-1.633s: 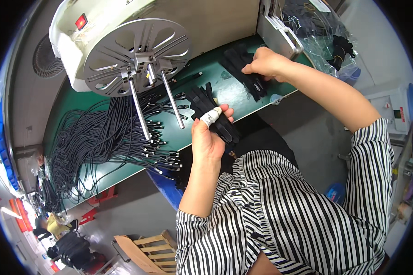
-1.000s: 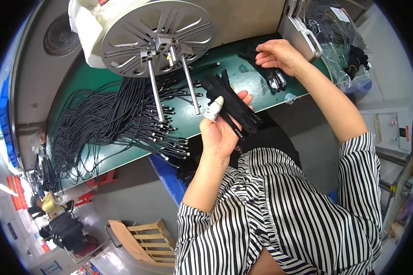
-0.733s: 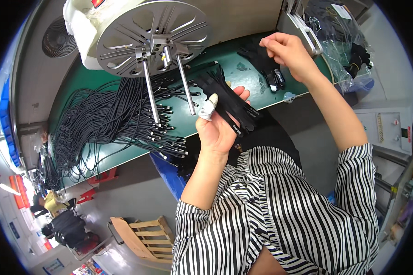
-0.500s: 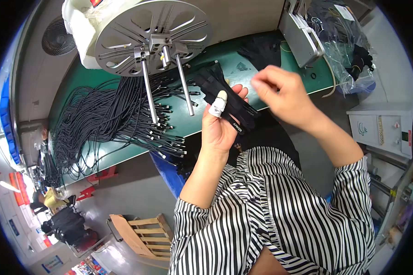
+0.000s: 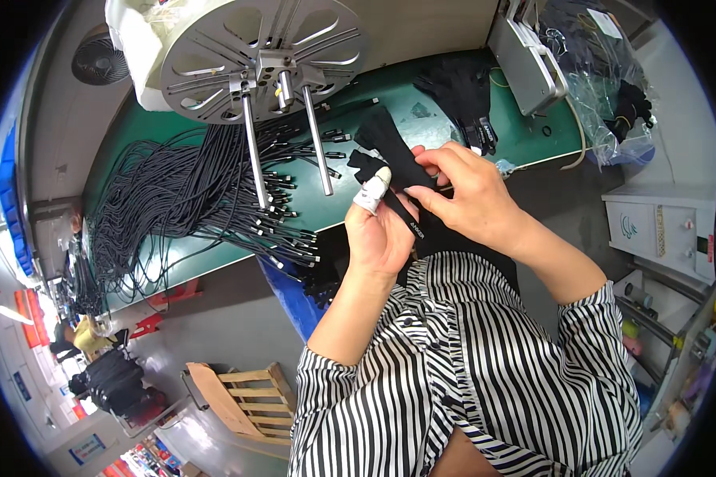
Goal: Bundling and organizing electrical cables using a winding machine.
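Note:
My left hand (image 5: 380, 234), palm up, is closed around a bundle of flat black fabric straps (image 5: 383, 143); white tape and a pale finger cot cover its thumb. Over the same straps, my right hand (image 5: 471, 187) pinches part of the bundle between thumb and fingers. A single strap end with pale print hangs past my left palm. Another fan of black straps (image 5: 457, 87) lies on the green bench to the far right of my hands. To my left spreads a big pile of black braided cables (image 5: 175, 191) with silver plug ends.
A round metal winding disc (image 5: 215, 63) with two long rods juts over the green bench (image 5: 406, 79). A grey metal device (image 5: 525, 63) stands at the back right, with clear plastic bags (image 5: 589, 71) beyond it. A wooden slatted chair (image 5: 254, 401) stands below left.
My right hand has come left and down onto the straps and now pinches them. The straps in my left hand have spread and shifted. The view has tilted slightly.

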